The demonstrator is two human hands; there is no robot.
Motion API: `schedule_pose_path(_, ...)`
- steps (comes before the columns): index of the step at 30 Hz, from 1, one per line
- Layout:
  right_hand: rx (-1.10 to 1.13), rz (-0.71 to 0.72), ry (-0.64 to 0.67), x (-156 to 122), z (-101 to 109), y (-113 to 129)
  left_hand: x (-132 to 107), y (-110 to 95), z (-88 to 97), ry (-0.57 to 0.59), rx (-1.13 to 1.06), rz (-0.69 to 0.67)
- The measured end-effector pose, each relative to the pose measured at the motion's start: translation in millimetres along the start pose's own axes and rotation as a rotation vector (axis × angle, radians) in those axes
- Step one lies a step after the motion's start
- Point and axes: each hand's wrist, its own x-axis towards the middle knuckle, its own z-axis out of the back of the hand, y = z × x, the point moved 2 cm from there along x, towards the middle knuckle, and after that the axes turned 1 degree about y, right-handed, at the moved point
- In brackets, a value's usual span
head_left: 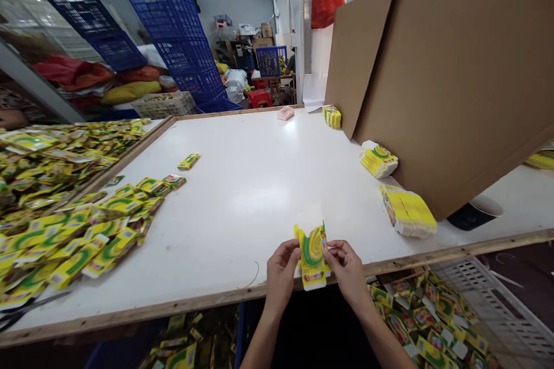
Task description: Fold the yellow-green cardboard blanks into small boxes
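A small yellow and green printed carton [313, 253] is held upright at the table's front edge, its end flaps standing open. My left hand [282, 268] pinches its left side between thumb and fingers. On the right side, my right hand [346, 268] grips the printed edge the same way. Both hands are closed on this one carton. To the right lies a stack of flat yellow cartons [409, 211], with a second stack [378, 159] behind it. A pile of cartons [108, 213] spreads across the table's left side.
Tall cardboard sheets [459, 69] lean along the right, beside a dark cup [475, 213]. Scissors [30, 308] lie at the front left corner. Below the table edge stands a crate [497, 305] of cartons. Blue crates [186, 46] are stacked at the back.
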Motion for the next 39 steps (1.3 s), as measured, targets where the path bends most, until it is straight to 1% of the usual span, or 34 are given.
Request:
schedule_pose_path(2,0.051,-0.017,0.006,-5,3,4,0,-2,-3.2,0.097,-0.136,0.095)
schedule_pose_path(4,0.082,-0.026,0.018,-8,4,9,-2,-4,-6.6,0.162,-0.218,0.141)
schedule_pose_path(8,0.154,-0.083,0.085,-12,2,21,-10,-9,-14.5,0.338,-0.324,0.166)
schedule_pose_path(10,0.173,-0.115,0.107,-14,0,26,-13,-10,-16.9,0.393,-0.336,0.164)
schedule_pose_path(12,0.174,-0.138,0.127,-16,0,29,-15,-10,-17.4,0.393,-0.332,0.154)
schedule_pose_path(14,0.171,-0.151,0.157,-18,1,30,-16,-10,-17.1,0.368,-0.323,0.153)
schedule_pose_path(17,0.180,-0.163,0.195,-19,2,30,-16,-7,-17.1,0.335,-0.322,0.193)
schedule_pose_path(22,0.129,-0.151,0.157,-20,4,31,-19,-7,-19.5,0.303,-0.356,0.268)
schedule_pose_path(27,0.069,-0.155,0.163,-21,3,33,-21,-13,-23.1,0.275,-0.232,0.198)
schedule_pose_path(30,0.005,-0.123,0.125,-22,3,32,-22,-12,-26.7,0.264,-0.157,0.179)
schedule_pose_path(33,-0.098,-0.079,0.082,-21,4,29,-23,-12,-27.7,0.214,-0.109,0.132)
schedule_pose_path(35,-0.152,-0.045,0.064,-20,7,29,-24,-15,-25.8,0.188,-0.113,0.127)
schedule_pose_path(37,-0.146,-0.002,0.089,-20,10,31,-25,-21,-22.8,0.233,-0.140,0.146)
schedule_pose_path(39,-0.103,0.031,0.162,-20,14,34,-26,-31,-19.4,0.331,-0.154,0.163)
